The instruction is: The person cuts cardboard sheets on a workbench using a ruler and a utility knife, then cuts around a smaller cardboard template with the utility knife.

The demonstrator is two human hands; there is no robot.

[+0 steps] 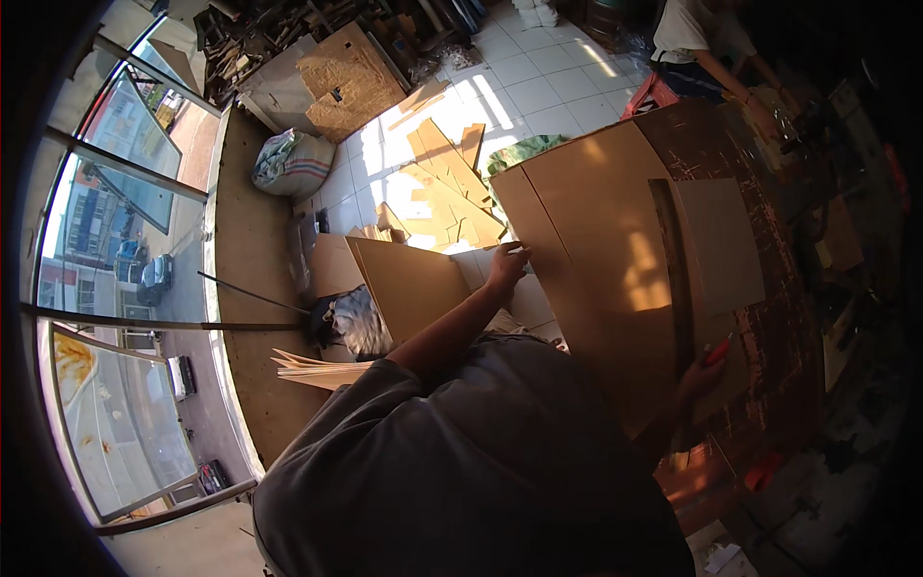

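A large brown board sheet, like cardboard or thin fibreboard, lies on the reddish-brown worktable. My left hand is at the sheet's left edge, fingers curled closed on it. A thin dark line runs across the sheet near that edge. On the sheet's right part lies a long dark straight bar, and beside it a paler grey rectangular piece. My right hand, in shadow by the bar's near end, is closed around a red utility knife; its blade is too small to make out.
Brown panels stand upright left of my arm, with a stack of thin sheets nearer. Offcuts litter the white tiled floor. A stuffed sack sits by the window wall. Another person works at the table's far right.
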